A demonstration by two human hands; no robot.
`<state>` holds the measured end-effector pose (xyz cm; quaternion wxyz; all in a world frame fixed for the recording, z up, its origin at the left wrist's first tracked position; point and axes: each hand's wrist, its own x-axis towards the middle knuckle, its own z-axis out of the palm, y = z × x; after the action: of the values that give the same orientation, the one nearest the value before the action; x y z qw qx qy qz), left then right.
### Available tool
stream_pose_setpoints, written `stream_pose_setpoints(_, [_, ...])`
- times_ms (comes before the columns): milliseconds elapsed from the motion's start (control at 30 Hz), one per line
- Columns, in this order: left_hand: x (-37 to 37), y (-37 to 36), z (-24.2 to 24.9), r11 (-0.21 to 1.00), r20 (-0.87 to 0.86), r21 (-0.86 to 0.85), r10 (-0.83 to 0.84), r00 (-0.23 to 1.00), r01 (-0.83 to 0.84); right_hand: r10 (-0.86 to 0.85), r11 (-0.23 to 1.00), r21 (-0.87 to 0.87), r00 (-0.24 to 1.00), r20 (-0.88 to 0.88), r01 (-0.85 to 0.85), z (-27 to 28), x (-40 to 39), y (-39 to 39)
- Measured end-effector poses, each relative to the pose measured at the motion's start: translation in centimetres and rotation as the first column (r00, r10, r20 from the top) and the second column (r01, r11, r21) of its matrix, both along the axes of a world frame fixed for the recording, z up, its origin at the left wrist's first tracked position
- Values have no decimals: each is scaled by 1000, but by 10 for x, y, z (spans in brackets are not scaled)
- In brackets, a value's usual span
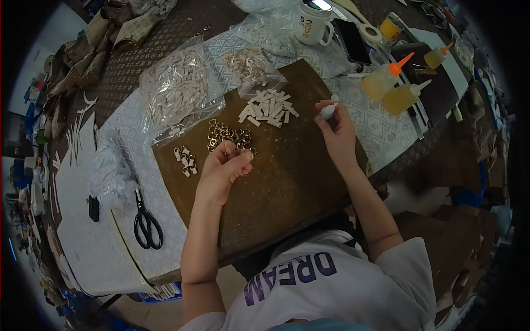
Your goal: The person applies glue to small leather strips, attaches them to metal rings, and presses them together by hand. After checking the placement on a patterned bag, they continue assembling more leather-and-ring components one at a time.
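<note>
My left hand (225, 168) is closed in a pinch just in front of a pile of gold-coloured metal rings (223, 134). Whatever sits between its fingertips is too small to make out. Over the right side of the brown board (287, 187), my right hand (338, 129) grips a small white bottle (328, 111), partly hidden by the fingers. A heap of short white strips (269, 107) lies between and beyond the hands. Left of the rings are several gold rings with white tabs (186, 161) in a small group.
Clear bags of white pieces (179, 83) lie behind the board. Black-handled scissors (147, 223) rest at left. To the right are an orange-tipped squeeze bottle (381, 81), another yellow bottle (400, 99), a phone (351, 42) and a white mug (313, 26).
</note>
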<state>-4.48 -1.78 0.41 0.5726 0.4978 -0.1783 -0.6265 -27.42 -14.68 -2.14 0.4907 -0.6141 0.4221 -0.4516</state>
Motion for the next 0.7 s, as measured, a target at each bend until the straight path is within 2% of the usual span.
stream_pose_setpoints(100, [0,-1,3,1000,-18,-3,26,1000,-26,24,999,45,969,-247,-13,8,1,-6])
stream_pose_setpoints(200, [3,-1,0,999,-25,-29,27,999,-28,-68,990,-130,989,-128,51,0,5,-1])
stream_pose_setpoints(267, [8,-1,-3,999,-23,-39,19,1000,-20,-310,857,-467,942,-127,219,1,10,4])
stream_pose_setpoints(333, [7,-1,-1,997,-33,-53,46,998,-48,-321,782,-592,940,-116,194,7,16,13])
stream_pose_setpoints(433, [7,0,-1,996,-57,-65,58,997,-62,2,880,-462,975,-224,-108,25,40,29])
stream_pose_setpoints(500, [7,-1,-2,997,-59,-60,54,997,-58,150,900,-326,908,-391,-289,25,64,26])
stream_pose_setpoints(600, [6,0,2,997,-33,-62,43,999,-45,81,891,-280,731,-678,-358,15,96,9])
stream_pose_setpoints(667, [6,1,4,997,-35,-39,65,997,-66,23,919,-214,587,-809,-331,10,112,3])
stream_pose_setpoints(700, [6,1,6,997,-41,-41,64,997,-66,32,920,-197,567,-823,-338,9,116,1])
